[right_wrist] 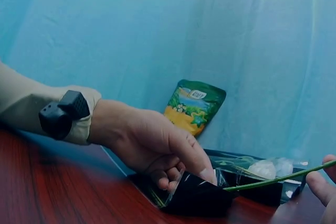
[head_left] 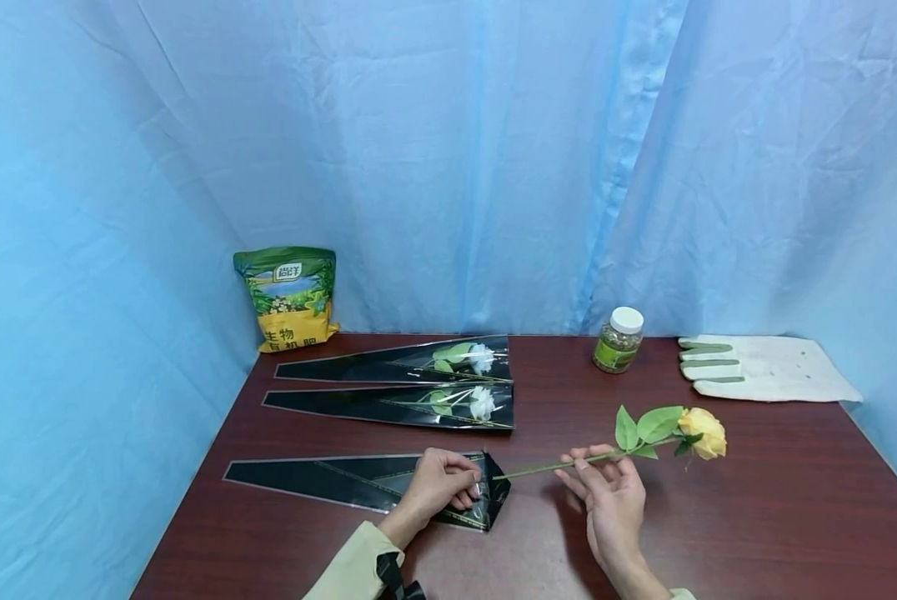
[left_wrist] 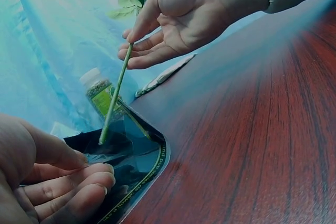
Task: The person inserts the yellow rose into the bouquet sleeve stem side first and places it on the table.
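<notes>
A yellow rose (head_left: 704,433) with green leaves has its stem between the thumb and fingers of my right hand (head_left: 612,504). Its bloom points right, and the cut stem end (left_wrist: 103,139) is at the mouth of a black flower sleeve (head_left: 306,478) with a clear front. My left hand (head_left: 439,483) pinches the clear film near that mouth, and the sleeve gapes there. In the right wrist view the stem (right_wrist: 268,182) runs from the right hand to the sleeve's edge; whether its tip is inside cannot be told.
Two black sleeves, an upper one (head_left: 343,367) and a lower one (head_left: 328,402), each hold a white flower and lie behind. A fertilizer bag (head_left: 289,300) stands at the back left. Further right are a white-lidded jar (head_left: 618,342) and a pair of white gloves (head_left: 779,367). Blue curtains surround the table.
</notes>
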A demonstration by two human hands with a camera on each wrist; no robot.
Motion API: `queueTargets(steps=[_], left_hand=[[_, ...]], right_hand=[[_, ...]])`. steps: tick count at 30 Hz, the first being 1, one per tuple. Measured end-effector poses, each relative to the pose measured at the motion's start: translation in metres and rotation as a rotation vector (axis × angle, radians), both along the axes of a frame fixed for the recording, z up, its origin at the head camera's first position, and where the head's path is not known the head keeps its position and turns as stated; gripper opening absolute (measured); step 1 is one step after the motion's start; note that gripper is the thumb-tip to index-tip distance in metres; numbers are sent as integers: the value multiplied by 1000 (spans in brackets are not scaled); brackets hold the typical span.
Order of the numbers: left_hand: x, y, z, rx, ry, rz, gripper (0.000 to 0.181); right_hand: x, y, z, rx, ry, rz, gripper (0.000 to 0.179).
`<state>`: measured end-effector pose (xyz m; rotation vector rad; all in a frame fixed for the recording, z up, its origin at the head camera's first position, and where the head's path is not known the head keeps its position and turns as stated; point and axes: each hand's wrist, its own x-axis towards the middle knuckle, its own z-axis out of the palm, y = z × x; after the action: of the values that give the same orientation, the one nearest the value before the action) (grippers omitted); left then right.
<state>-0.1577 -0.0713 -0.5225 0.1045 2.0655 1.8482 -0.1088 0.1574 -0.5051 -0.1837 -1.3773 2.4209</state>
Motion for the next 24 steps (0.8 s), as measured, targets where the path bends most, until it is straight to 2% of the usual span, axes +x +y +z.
queueTargets(steps=[11,16,24], left_hand=[[2,1,4,-2,6,-23,19],[2,2,6,-11,5,-42,18],[3,4,10,31,4,-19,17]], right_hand=[[-2,-7,-8,17,-9,-42,21],[-1,-7,-11,17,-33,-27,21],[0,-11,-16,2,-19,16,19]])
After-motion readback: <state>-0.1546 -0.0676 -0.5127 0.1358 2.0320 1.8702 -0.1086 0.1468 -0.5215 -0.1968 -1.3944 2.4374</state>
